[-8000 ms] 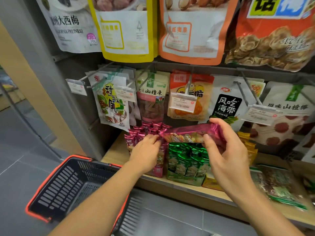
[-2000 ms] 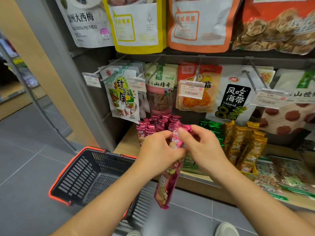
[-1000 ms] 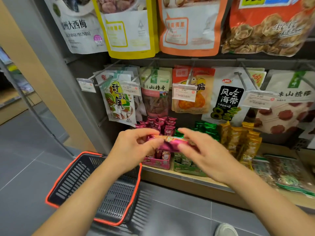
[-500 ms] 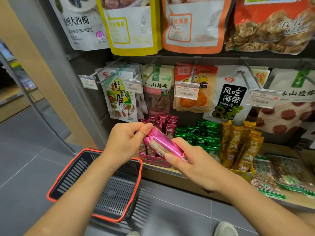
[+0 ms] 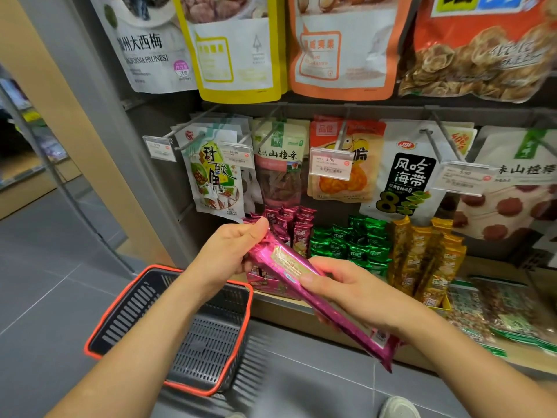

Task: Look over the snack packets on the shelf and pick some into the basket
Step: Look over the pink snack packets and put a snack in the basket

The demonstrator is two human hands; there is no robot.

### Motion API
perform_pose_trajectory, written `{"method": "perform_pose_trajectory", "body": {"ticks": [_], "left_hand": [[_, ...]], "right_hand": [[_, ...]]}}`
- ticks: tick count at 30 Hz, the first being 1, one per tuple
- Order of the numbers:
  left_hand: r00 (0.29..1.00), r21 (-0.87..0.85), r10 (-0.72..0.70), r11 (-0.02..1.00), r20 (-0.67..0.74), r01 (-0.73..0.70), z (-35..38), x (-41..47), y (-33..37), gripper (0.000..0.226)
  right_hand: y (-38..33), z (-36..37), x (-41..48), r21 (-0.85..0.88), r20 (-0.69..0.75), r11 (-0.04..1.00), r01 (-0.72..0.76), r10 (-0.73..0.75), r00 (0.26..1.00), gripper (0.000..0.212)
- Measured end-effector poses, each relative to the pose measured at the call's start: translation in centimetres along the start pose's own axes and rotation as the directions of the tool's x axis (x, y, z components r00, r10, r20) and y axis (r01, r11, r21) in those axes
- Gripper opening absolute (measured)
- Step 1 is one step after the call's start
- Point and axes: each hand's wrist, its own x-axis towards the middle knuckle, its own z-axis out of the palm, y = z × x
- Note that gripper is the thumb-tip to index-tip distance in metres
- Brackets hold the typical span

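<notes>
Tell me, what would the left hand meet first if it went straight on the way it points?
Probably the boxed magenta packets just beyond the left hand, which holds the long pink packet; depth is unclear.

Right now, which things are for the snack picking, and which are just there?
For the job: pink packet, held by left hand and right hand; basket; green packets and gold packets on the shelf.
Just there: price tag; shoe; grey floor.

Shoe [image 5: 398,406] cropped (bottom edge); basket [image 5: 117,309] corner blurred.
</notes>
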Motion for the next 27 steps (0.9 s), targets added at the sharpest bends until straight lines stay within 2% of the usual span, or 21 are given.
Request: {"method": "perform_pose_trajectory", "body": {"ticks": [3,6,9,12,14,18,20,22,25,27], "left_hand": [[0.999,0.035,-0.002,0.999,0.049,0.001,-0.3,-0.1,0.1,0.050],[0.982,0.067,-0.077,0.996,0.175,0.066,-0.3,-0.4,0.3,0.055],[0.964,0.054,-0.131,0.991,0.231,0.122,-0.3,-0.3,0.4,0.052],[0.970,0.074,-0.109,0.993,0.218,0.095,-0.3,-0.2,0.6,0.031],[0.978,0.100,-0.095,0.992,0.186,0.078,-0.6,-0.2,0.6,0.032],[0.990,-0.006,-0.113,0.993,0.085,0.114,-2.7,-0.2,0.6,0.034],[0.984,-0.058,-0.136,0.988,0.112,0.144,-3.9,-0.3,0.4,0.033],[0.975,-0.039,-0.187,0.981,0.119,0.193,-4.6,-0.2,-0.2,0.038],[0.974,0.275,-0.224,0.938,0.017,0.211,-4.1,0.2,-1.4,0.037],[0.982,0.528,-0.187,0.831,-0.025,0.172,-3.2,0.6,-2.1,0.032]], "right_hand": [[0.7,0.1,0.1,-0.169,-0.096,0.984,0.049,-0.066,0.993,0.034],[1.3,0.1,-0.2,-0.352,-0.162,0.932,0.081,-0.146,0.976,0.030],[1.7,0.1,-0.2,-0.593,-0.202,0.805,0.025,-0.179,0.963,0.044],[1.8,0.1,0.1,-0.664,-0.227,0.745,-0.065,-0.118,0.967,0.061],[1.7,-0.6,0.0,-0.634,-0.157,0.767,-0.096,-0.005,0.988,0.065],[1.2,-3.3,-0.7,-0.537,-0.019,0.825,-0.176,0.197,0.980,0.044],[0.7,-4.5,-1.4,-0.405,-0.013,0.889,-0.212,0.227,0.974,0.044],[0.2,-5.3,-1.8,-0.282,-0.083,0.935,-0.215,0.199,0.976,0.044],[0.2,-5.8,-1.9,-0.067,-0.317,0.990,-0.126,0.098,0.943,0.031],[0.4,-5.7,-1.6,-0.011,-0.451,0.999,-0.048,0.038,0.892,0.023]]}}
